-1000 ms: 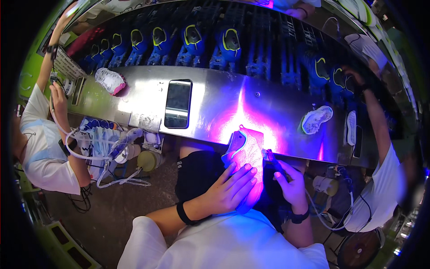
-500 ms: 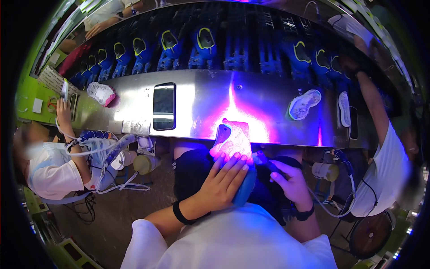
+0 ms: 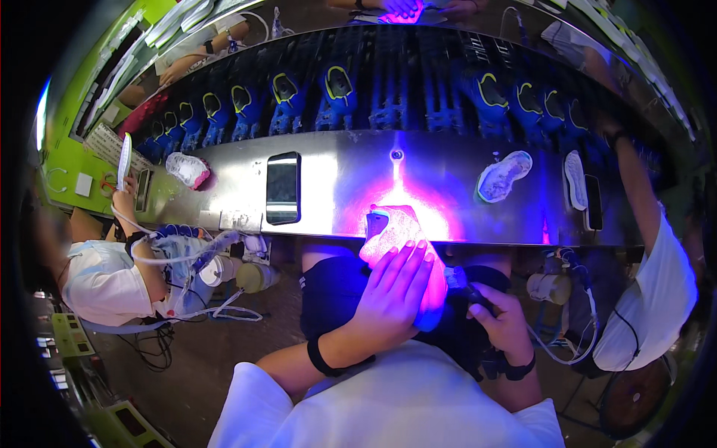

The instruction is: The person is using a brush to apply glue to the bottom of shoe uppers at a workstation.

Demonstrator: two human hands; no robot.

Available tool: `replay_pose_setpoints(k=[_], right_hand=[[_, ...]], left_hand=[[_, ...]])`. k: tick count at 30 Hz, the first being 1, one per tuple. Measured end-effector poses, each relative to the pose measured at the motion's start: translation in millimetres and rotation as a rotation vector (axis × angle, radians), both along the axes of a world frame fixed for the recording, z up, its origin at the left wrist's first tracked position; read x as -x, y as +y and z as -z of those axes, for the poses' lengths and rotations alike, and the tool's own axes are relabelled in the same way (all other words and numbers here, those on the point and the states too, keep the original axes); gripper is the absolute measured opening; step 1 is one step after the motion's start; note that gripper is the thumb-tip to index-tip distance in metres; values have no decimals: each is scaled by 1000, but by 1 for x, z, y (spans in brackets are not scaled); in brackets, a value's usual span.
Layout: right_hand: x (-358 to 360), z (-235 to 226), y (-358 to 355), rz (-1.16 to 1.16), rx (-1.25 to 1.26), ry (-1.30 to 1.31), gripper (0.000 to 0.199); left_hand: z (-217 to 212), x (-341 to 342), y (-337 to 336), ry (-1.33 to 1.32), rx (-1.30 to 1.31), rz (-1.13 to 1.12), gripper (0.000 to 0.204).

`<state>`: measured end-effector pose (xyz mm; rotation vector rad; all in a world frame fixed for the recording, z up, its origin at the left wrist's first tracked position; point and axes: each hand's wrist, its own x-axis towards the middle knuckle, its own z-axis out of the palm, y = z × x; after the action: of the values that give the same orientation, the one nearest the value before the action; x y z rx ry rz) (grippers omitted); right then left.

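My left hand [image 3: 396, 295] lies flat over a shoe sole [image 3: 392, 228] that glows pink under a violet lamp, and holds it against my lap at the near edge of the steel bench [image 3: 343, 179]. My right hand [image 3: 504, 321] grips a small dark tool [image 3: 463, 282] whose tip touches the sole's right side. A black band sits on my left wrist and a watch on my right.
A dark phone [image 3: 283, 188] lies on the bench to the left. Loose soles rest at the far left [image 3: 187, 170] and at the right [image 3: 504, 176]. Blue shoes [image 3: 337, 97] line a conveyor behind. One person sits at my left [image 3: 112, 269], another at my right [image 3: 642, 284].
The view has swung, so the bench and phone sit more to the right in the picture. My left hand has slid further over the sole, and both hands stay on it.
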<state>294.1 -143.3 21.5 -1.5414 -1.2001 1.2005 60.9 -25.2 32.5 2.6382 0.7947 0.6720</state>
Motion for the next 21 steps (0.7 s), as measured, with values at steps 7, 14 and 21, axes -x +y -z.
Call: replay_pose_setpoints(k=[7,14,21], right_hand=[[-9,4,-19,58,23,98,43],[5,5,-28,175,0,264,51],[-10,-15,4,234,-204,-241,42]], left_hand=[[-12,-29,6,-12,-22,-64,79],[-18,-55,22,-38,-97,-174,77],[-20,-70,51,-139,-62,-228,84]])
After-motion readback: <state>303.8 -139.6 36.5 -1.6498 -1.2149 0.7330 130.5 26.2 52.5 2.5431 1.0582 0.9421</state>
